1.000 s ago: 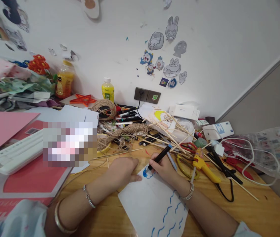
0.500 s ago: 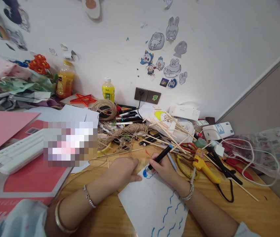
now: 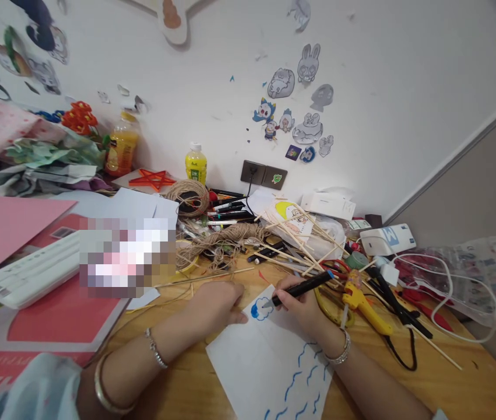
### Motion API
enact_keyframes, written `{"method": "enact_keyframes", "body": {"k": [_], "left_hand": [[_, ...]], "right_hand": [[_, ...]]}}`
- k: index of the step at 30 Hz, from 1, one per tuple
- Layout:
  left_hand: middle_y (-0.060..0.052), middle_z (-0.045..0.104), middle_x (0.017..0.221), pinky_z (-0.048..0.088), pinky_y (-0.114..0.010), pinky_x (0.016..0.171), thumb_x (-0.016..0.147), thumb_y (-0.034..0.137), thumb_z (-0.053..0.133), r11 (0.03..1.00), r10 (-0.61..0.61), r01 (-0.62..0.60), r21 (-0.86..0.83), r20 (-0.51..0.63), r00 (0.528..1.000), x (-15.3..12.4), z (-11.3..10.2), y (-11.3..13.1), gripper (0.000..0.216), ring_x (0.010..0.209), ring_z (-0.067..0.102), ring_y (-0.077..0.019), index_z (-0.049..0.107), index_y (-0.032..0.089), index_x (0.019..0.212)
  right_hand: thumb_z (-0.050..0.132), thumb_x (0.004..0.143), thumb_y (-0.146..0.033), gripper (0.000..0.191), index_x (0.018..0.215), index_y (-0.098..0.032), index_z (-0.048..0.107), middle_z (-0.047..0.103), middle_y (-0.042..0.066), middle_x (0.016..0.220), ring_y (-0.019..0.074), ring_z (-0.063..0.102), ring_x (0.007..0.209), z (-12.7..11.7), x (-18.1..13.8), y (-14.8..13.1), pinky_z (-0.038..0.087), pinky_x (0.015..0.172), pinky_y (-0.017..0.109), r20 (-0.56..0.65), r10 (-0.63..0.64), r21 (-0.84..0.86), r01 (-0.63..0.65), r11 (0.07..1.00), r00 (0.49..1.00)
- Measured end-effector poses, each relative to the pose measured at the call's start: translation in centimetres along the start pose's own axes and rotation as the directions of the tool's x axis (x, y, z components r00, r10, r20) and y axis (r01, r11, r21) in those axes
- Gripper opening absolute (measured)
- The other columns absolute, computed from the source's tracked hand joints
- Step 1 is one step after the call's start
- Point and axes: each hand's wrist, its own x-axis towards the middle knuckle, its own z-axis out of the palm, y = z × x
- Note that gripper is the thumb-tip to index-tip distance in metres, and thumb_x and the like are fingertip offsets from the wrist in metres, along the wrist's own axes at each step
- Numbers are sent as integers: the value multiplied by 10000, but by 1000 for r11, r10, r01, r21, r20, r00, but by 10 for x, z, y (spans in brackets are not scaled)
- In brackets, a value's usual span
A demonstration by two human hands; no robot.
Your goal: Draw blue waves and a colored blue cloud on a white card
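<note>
A white sheet of paper (image 3: 248, 356) lies aslant on the wooden table, with blue wavy lines down its right side and a blue cloud outline near its top corner, part of it filled in. My right hand (image 3: 300, 309) is closed around a black marker (image 3: 303, 287) with a blue end. The marker's tip is just over the cloud's right edge; I cannot tell if it touches. At the sheet's upper left edge rests my left hand (image 3: 219, 304), its fingers curled and its thumb by the paper, with nothing visible in it.
Right of the sheet lie a yellow glue gun (image 3: 366, 306), thin wooden sticks (image 3: 324, 256) and a white cable (image 3: 451, 280). Twine (image 3: 239, 234) and several pens are heaped at the back. A yellow bottle (image 3: 196, 165) stands by the wall. A white device (image 3: 33, 271) lies left.
My right hand has shifted right, and the marker has tilted flatter, its tip moving from the cloud's filled left part to its right side. My left hand stays by the paper. The view has shifted slightly.
</note>
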Motion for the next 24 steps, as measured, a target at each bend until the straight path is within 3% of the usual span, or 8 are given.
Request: {"method": "enact_keyframes", "body": {"k": [7,24], "left_hand": [[-38,674,781,355,-260,533,764,372,654,1000,-4,4,-14,17,1000,0,-2,0,179,728,638,-234,626,201,805],[-38,673,779,343,-264,531,767,378,652,1000,8,-8,-2,13,1000,1,-1,0,186,738,643,-242,628,198,808]], "right_hand": [[622,768,-427,301,597,-187,558,529,-21,509,116,494,469,8,3,4,396,447,224,167,129,-19,-128,992,977],[631,763,-435,297,629,-181,552,530,-31,528,109,502,475,9,4,4,403,458,214,224,169,-10,-172,985,960]]}}
